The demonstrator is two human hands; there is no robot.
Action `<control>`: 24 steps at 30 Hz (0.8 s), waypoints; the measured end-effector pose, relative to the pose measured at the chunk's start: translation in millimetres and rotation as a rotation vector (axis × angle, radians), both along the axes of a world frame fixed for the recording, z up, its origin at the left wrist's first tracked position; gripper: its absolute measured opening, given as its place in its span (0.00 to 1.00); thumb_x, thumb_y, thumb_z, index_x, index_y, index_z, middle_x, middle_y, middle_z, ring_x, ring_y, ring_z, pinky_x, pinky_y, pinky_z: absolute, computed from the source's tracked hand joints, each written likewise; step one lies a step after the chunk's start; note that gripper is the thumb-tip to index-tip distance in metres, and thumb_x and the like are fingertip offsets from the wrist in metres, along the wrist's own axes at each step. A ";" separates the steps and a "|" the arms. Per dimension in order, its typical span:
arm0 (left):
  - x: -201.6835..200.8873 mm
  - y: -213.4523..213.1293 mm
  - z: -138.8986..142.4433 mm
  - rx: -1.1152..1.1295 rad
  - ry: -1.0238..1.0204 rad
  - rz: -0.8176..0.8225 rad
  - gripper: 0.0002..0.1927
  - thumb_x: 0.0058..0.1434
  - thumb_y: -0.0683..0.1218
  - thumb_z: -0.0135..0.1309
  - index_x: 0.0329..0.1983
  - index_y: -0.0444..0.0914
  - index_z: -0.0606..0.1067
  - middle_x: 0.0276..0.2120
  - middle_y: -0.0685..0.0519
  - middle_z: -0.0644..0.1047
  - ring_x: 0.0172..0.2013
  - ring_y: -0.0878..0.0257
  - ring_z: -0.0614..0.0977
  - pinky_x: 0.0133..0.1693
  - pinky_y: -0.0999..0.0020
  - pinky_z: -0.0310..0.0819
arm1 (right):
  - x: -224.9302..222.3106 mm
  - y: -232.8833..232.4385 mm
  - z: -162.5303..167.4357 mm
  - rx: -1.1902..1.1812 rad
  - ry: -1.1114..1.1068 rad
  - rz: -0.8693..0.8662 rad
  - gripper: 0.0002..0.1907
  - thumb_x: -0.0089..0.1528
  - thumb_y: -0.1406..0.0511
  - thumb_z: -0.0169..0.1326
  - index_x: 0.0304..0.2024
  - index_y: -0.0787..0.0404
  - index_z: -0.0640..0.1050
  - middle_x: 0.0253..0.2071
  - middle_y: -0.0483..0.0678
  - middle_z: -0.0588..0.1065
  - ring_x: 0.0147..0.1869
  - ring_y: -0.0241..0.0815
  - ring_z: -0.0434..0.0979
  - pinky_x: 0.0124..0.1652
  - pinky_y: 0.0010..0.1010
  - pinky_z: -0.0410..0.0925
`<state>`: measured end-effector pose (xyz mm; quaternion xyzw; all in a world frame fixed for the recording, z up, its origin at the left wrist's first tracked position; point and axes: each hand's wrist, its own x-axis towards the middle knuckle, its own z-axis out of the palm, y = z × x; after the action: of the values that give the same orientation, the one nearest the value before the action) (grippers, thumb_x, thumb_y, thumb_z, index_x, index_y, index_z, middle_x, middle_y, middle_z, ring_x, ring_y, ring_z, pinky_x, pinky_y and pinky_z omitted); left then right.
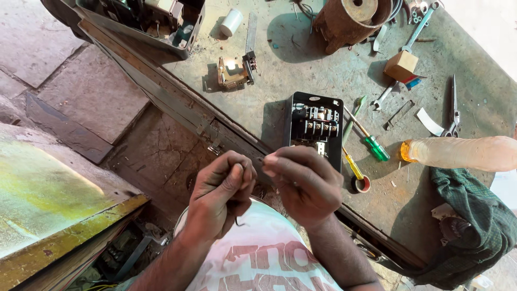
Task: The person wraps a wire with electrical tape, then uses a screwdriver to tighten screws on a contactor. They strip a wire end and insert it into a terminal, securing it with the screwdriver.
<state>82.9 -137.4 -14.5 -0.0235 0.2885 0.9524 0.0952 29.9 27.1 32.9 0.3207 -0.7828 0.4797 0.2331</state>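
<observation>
A thin dark wire [249, 168] is pinched between the two hands, just in front of the black starter box [314, 129] that lies open on the bench [280, 70]. The left hand [218, 196] is curled nearly into a fist, its fingers [232, 175] closed on the wire, a short end of which is seen curling out below the palm. The right hand [304, 183] is closed as well, thumb and forefinger pressed together on the other end of the wire; whether anything more is held inside cannot be told. Both hands are held off the bench, over its near edge, above a white printed shirt [264, 258]. Inside the box, rows of terminals are seen. Just right of the box lie a green-handled screwdriver [371, 143] and a yellow-handled one [353, 164], the latter's end resting by a small round cap [362, 184]. Farther right of the box a pale plastic bottle [463, 152] lies on its side, with a green cloth [474, 215] beneath it. Beyond the box a small relay block [234, 71], a white roll [231, 22] and a rusty motor [350, 19] are set; a spanner [417, 27], a wooden block [401, 64] and scissors [454, 108] lie well to its right.
</observation>
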 end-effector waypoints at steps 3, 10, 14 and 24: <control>3.5 1.6 -4.3 0.089 -0.029 -0.063 0.11 0.76 0.46 0.47 0.42 0.33 0.71 0.28 0.58 0.63 0.23 0.74 0.57 0.18 0.78 0.51 | 5.5 -2.7 2.7 0.041 0.004 0.049 0.09 0.63 0.75 0.64 0.45 0.62 0.82 0.42 0.51 0.79 0.41 0.37 0.83 0.33 0.25 0.76; 2.8 1.1 -8.7 0.041 -0.020 -0.029 0.11 0.76 0.46 0.45 0.40 0.34 0.70 0.27 0.58 0.63 0.22 0.73 0.56 0.17 0.78 0.48 | -3.0 -2.8 -0.4 0.090 0.002 0.058 0.12 0.60 0.77 0.64 0.44 0.60 0.82 0.40 0.50 0.79 0.40 0.38 0.84 0.35 0.26 0.77; 4.3 1.3 -10.7 0.209 -0.054 -0.113 0.12 0.77 0.46 0.45 0.39 0.34 0.69 0.27 0.58 0.62 0.21 0.74 0.55 0.18 0.78 0.45 | -0.9 -2.8 -2.5 0.066 0.029 0.095 0.12 0.60 0.78 0.63 0.45 0.60 0.82 0.40 0.50 0.78 0.42 0.40 0.84 0.39 0.28 0.78; 5.7 2.8 -22.0 0.237 -0.036 -0.132 0.15 0.76 0.48 0.45 0.35 0.35 0.66 0.24 0.58 0.60 0.18 0.73 0.55 0.16 0.76 0.44 | 1.7 0.9 0.1 0.074 -0.030 0.148 0.11 0.61 0.76 0.63 0.45 0.61 0.82 0.40 0.50 0.77 0.41 0.39 0.82 0.38 0.28 0.75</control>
<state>88.6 -134.6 -36.4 -0.0100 0.1734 0.9709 0.1649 31.6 28.0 33.1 0.3790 -0.7774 0.4712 0.1732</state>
